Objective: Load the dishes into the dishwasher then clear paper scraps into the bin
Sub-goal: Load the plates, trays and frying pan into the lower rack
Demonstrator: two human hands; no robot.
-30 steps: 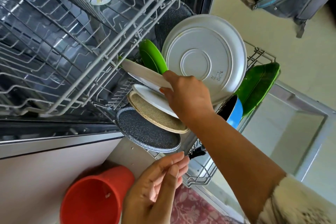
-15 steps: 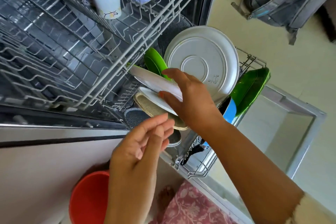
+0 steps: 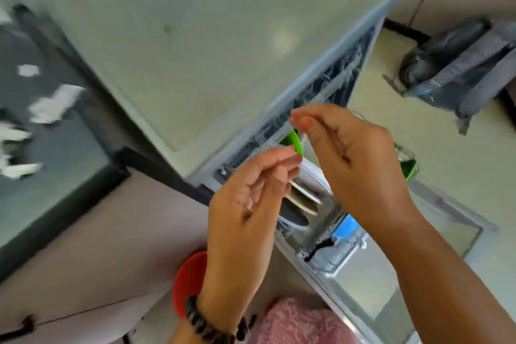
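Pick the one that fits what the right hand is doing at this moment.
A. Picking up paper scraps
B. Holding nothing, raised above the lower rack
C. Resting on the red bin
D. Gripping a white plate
B: the right hand has loosely curled, empty fingers above the plates in the lower rack.

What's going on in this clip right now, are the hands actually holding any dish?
No. A person stands over an open dishwasher whose lower rack holds plates on edge, among them a bright green plate and a white plate. The left hand and right hand are raised above the rack with relaxed fingers, holding nothing. White paper scraps lie on the dark counter at left, and a round red bin sits on the floor below. The picture is motion-blurred.
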